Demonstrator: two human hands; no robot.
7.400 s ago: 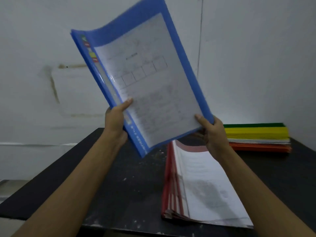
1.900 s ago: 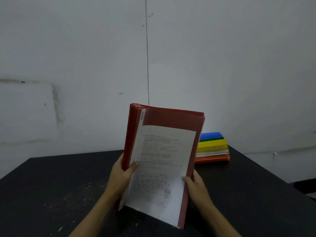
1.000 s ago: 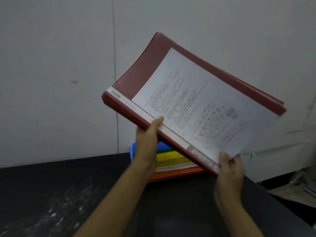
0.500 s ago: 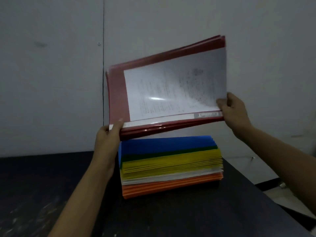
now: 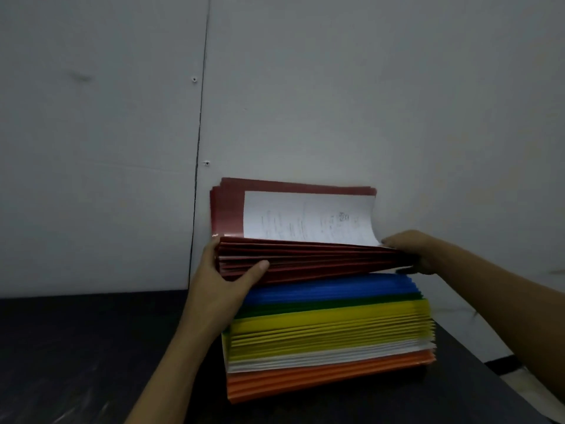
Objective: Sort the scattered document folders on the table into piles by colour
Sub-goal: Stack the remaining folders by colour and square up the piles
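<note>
Head: L hand (image 5: pixel 220 290), R hand (image 5: pixel 411 250) grip red folders (image 5: pixel 321 262) atop stack (image 5: pixel 330 335).

From where I look down, everything is dim and soft-edged: cool light is brightest on the wall (image 5: pixel 397 102) above the folder stack (image 5: pixel 330 332) and on the white sheet (image 5: pixel 305 218) atop it, the table (image 5: pixel 76 347) left of it sinks near black, and the wall seam (image 5: pixel 200 117) above it bows.

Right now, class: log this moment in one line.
left hand: holds red folders | right hand: holds red folders | position: atop stack
</note>
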